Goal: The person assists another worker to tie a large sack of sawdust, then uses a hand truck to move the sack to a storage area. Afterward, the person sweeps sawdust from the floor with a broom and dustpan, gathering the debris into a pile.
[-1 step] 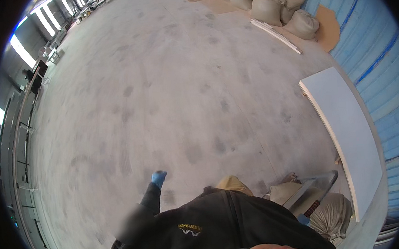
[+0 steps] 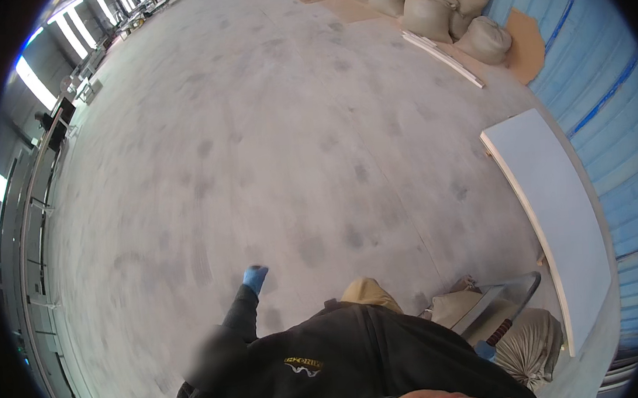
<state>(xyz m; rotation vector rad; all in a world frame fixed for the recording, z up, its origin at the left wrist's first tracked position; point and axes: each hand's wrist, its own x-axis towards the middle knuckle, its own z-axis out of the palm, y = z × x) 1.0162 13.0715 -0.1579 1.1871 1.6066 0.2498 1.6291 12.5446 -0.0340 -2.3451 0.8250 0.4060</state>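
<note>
My left hand [image 2: 255, 279], in a blue glove with a dark patch at its end, hangs out over the floor at the left. Its fingers look curled in, and nothing shows in it. On the right, my right hand [image 2: 485, 349], also blue-gloved and mostly hidden by my jacket, is closed at the lower end of a brown-wrapped grip [image 2: 499, 332]. This grip belongs to a bent grey tubular metal frame [image 2: 526, 282]. Beside and beneath the frame lie a gathered beige sack [image 2: 533, 347] and another beige sack [image 2: 449, 309].
A long white panel [image 2: 549, 212] with a pale wooden edge lies to the right, before a blue sheeted wall [image 2: 608, 105]. Stacked full sacks [image 2: 428, 15], cardboard [image 2: 524, 44] and wooden strips [image 2: 442, 59] are at the far right. A railing [image 2: 25, 249] runs along the left.
My left hand has swung slightly forward. A tan shape below my jacket has shifted a little forward and left. My right hand and the grey frame look unchanged.
</note>
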